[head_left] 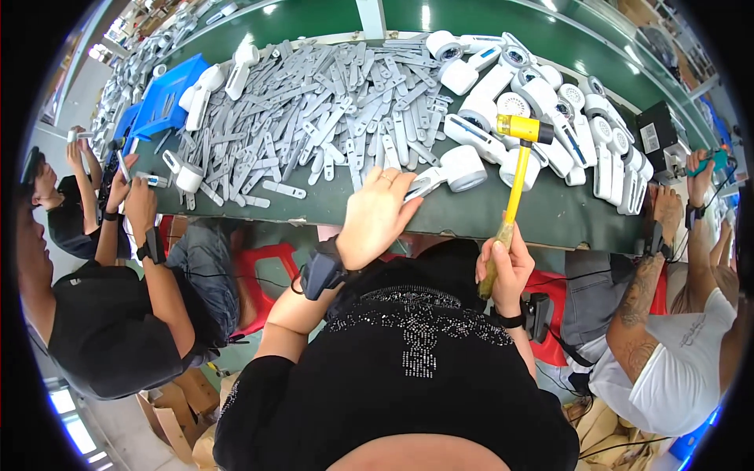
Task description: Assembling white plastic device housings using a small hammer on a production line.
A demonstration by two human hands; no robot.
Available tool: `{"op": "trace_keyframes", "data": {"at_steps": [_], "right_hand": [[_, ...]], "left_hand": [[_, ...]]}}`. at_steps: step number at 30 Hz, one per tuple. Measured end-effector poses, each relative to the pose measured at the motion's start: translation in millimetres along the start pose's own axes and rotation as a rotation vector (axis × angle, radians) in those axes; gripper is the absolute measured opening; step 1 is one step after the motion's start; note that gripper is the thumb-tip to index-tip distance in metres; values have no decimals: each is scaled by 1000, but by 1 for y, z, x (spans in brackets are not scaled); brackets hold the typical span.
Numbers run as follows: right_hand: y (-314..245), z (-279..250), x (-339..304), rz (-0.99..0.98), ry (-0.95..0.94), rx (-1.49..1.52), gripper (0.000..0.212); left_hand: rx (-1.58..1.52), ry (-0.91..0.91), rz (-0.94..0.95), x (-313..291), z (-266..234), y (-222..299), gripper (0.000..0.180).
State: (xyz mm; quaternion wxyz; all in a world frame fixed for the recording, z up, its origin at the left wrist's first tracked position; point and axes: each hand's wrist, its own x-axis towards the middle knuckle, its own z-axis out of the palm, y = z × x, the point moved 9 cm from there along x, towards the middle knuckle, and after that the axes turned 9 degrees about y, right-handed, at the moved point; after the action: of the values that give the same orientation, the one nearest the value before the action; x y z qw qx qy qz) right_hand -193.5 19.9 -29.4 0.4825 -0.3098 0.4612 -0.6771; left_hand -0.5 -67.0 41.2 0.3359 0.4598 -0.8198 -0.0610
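Note:
My left hand is closed around the handle end of a white handheld fan, which lies near the table's front edge with its round head to the right. A grey strip shows along that handle; the fingertips partly cover it. In my right hand is a mallet with a yellow shaft and a yellow and black head, gripped low on its worn handle. The mallet stands upright, its head raised in front of the piled fans. Left of the held fan spreads a large heap of grey plastic strips.
Many white fans are piled at the right of the green table. A blue bin stands at the left and a black box at the right. Co-workers sit close on both sides, near red stools.

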Motion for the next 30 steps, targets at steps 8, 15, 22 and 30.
{"op": "trace_keyframes", "data": {"at_steps": [8,15,22,30], "right_hand": [[7,-10,-26,-2,-6,-33,52],[4,-4,-31,-15,-30,-56,50],[3,-5,-39,5,-25,-92,50],[-9,8,-47,66,-110,-509,47]], "left_hand": [[34,48,-15,-7,-22,-4,43],[-19,183,49,-11,-12,0,31],[-77,145,47,-12,-9,-1,29],[-119,120,92,-9,-12,-3,30]]}}
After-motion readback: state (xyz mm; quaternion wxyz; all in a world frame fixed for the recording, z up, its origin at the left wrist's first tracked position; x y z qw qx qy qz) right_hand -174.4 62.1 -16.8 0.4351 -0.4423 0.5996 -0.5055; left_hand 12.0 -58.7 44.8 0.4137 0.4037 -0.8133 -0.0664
